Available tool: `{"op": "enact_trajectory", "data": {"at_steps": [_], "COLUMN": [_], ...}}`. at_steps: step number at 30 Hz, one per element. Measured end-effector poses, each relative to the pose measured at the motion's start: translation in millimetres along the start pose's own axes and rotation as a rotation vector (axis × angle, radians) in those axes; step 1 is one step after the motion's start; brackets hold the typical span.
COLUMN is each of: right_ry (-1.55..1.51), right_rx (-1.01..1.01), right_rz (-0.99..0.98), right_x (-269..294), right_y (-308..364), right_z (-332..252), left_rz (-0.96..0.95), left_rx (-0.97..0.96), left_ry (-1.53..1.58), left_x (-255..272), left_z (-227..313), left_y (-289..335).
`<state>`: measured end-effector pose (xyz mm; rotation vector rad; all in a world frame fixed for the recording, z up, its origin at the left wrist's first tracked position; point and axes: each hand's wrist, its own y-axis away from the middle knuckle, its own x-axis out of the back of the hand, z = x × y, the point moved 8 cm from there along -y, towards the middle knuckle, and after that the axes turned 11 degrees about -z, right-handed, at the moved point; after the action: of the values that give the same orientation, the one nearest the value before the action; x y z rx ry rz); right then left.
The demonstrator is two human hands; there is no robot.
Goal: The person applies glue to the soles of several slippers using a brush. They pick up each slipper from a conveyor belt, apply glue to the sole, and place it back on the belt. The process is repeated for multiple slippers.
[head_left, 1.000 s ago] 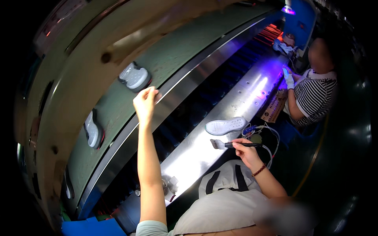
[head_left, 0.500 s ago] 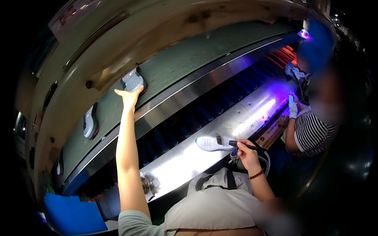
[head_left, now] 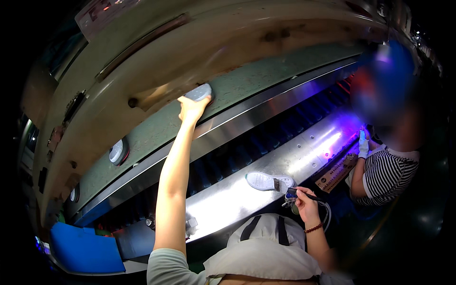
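Up on the green conveyor belt (head_left: 266, 78), my left hand (head_left: 194, 109) grips the near end of a pale grey shoe sole (head_left: 200, 91), thumb on one side and fingers on the other. My right hand (head_left: 306, 205) is closed around the black handle of a flat brush (head_left: 290, 191). The brush's dark bristles rest on or just over a white shoe sole (head_left: 260, 180), lying on the brightly lit metal ledge in front of me. Whether the bristles touch it, I cannot tell.
More grey soles (head_left: 118, 152) sit farther left on the belt. A dark slot with rollers (head_left: 247, 154) runs between belt and metal ledge (head_left: 223, 204). At left is a blue panel (head_left: 85, 249); at right, a cardboard box (head_left: 338, 173) and a co-worker in a striped shirt (head_left: 380, 178).
My view has shifted, so the scene sits differently. My left hand has closed farther around the belt's sole. The brush has stayed at the white sole, its bristles turned slightly.
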<state>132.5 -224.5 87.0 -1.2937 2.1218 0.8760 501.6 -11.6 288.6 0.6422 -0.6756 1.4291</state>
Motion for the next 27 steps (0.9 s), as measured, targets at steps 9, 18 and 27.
{"op": "enact_trajectory", "data": {"at_steps": [9,18,27], "right_ry": [-0.009,0.076,0.221], "right_rx": [0.087,-0.03,-0.135], "right_rz": [0.138,0.076,-0.104], "right_x": [25.6,-10.6,-69.6], "right_y": [35.6,28.3,8.5], "right_z": [22.1,54.8,81.9], "left_rz": [0.191,0.114,0.075], "left_rx": [-0.661,-0.427,-0.465], "left_ry": [-0.268,-0.185,0.246], "left_x": [-3.4,-7.0,1.7], "left_z": [21.5,9.3,-10.3], "left_y": [60.0,52.9,45.7]}}
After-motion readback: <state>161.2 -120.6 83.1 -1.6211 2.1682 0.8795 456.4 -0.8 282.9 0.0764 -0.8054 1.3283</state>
